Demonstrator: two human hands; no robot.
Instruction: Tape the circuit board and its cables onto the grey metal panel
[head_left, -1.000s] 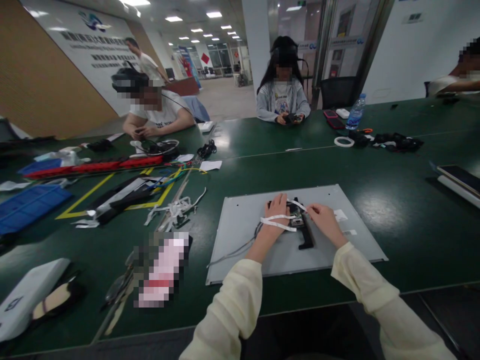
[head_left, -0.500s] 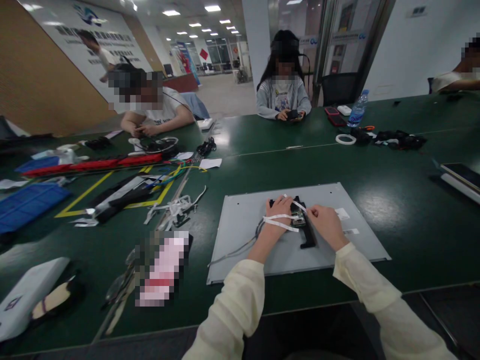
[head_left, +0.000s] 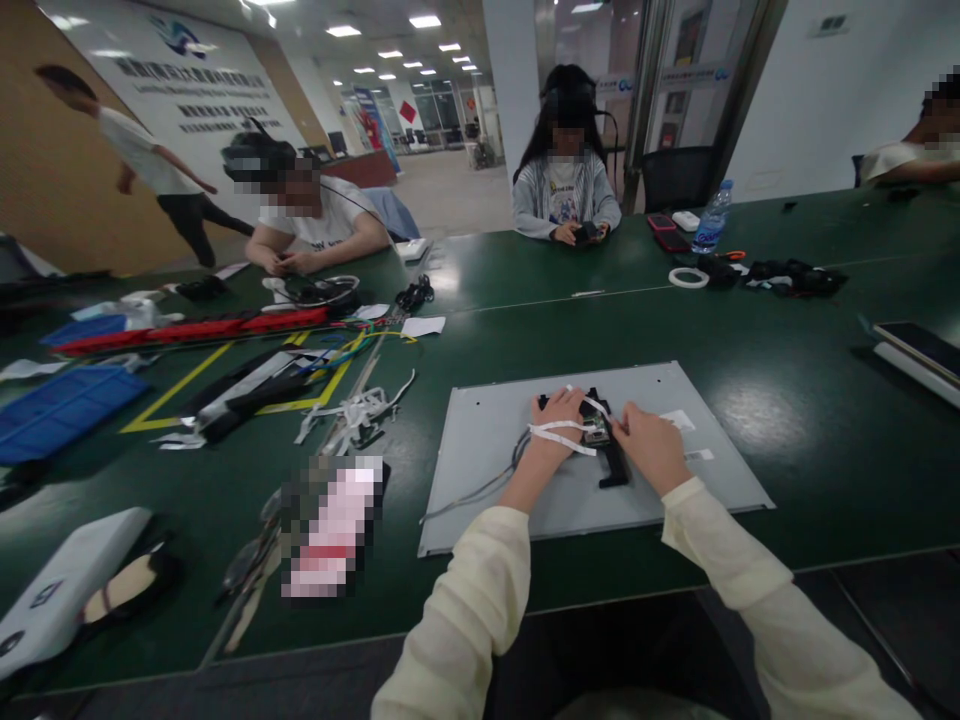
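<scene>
A flat grey panel lies on the table before me, with a black plastic bracket on it. A small circuit board sits within the bracket. My left hand grips the bracket's left part, fingers bent over it and fingertips partly hidden. White strips cross the back of this hand near the wrist. Closed in a pinch, my right hand holds the end of a white strip that runs over the bracket. Thin grey cables trail left across the panel.
Left of the panel lie a heap of white strips, a blurred pink phone-like thing, a white device and a blue tray. Farther back are a tape roll and a water bottle. Several people are around the table.
My right hand has shifted very slightly, still pinching the strip; my left hand stays on the bracket. The view moves a little. In the background, a person has walked farther left.
</scene>
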